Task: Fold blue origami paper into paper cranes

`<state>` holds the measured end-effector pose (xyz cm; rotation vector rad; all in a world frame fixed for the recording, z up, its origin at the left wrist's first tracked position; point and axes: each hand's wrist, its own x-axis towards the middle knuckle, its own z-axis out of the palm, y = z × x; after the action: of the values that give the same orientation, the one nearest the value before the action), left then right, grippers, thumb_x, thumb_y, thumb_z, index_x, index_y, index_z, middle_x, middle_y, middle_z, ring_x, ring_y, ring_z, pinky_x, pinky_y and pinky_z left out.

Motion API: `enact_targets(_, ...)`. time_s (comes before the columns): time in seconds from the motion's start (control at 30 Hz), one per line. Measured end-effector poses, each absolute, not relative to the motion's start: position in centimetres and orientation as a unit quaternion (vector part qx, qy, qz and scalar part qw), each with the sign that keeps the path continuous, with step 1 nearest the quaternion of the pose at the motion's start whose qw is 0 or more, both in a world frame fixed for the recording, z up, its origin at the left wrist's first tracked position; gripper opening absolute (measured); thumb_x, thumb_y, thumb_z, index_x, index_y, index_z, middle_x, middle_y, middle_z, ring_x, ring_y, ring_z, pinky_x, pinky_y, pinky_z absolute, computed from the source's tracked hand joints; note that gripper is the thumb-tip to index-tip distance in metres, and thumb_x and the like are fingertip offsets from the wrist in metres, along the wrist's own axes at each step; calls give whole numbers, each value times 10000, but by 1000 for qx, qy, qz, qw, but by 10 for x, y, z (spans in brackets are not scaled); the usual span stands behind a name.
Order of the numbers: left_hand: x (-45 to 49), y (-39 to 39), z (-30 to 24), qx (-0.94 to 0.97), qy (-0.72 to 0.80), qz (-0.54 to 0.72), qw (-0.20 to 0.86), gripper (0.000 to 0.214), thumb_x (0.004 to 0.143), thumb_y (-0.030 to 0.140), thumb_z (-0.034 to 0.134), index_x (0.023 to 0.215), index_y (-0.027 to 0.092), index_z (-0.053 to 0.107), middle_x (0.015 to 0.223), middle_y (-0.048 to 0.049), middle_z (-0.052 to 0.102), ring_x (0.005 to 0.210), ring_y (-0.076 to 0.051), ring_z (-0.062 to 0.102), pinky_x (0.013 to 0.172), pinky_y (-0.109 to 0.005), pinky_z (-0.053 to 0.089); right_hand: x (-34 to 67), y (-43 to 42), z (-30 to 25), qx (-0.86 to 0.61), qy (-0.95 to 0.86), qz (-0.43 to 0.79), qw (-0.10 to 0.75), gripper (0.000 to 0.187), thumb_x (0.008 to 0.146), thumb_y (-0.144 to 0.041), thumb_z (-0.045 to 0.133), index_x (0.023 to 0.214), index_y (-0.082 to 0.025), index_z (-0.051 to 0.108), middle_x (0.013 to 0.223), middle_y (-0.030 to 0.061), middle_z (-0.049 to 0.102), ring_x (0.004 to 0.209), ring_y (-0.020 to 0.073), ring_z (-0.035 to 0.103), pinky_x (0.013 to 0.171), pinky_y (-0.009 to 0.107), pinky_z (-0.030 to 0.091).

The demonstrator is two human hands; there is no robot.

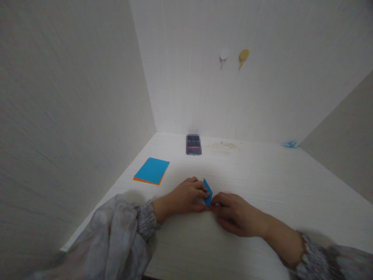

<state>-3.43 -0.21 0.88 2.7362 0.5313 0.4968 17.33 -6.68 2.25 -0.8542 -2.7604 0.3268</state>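
A small folded piece of blue paper is held between my hands over the white table. My left hand has its fingers closed on the paper's left side, with a ring on one finger. At the lower right corner of the paper, my right hand pinches with thumb and fingertips. The fingers cover part of the paper, so its full shape is hidden. To the left of my left hand lies a stack of square coloured paper, blue on top with orange edges showing beneath.
A dark phone-like object, blurred out, lies near the back wall. At the far right corner sits a light blue folded paper figure. A white hook and a yellow hook are on the back wall. Walls enclose both sides.
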Motion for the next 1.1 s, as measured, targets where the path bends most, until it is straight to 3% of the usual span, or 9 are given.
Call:
enact_targets(0.23,-36,-2,12,956,181,168,156,226,792,309,528,979,215,611,957,-43,582,897,-173,484,819,-307,350,173,-67,23,-288,-945,110,112,238,791,-175,438,991,-141,563,906,93,537,784,170,497,703,300,417)
enact_targets(1.1,-33,-3,9,950,197,176,167,222,780,359,533,919,218,633,930,-44,579,891,-176,485,817,-303,351,176,-65,22,-267,-955,91,90,290,816,-209,403,1054,-145,555,916,107,530,786,186,492,708,321,411)
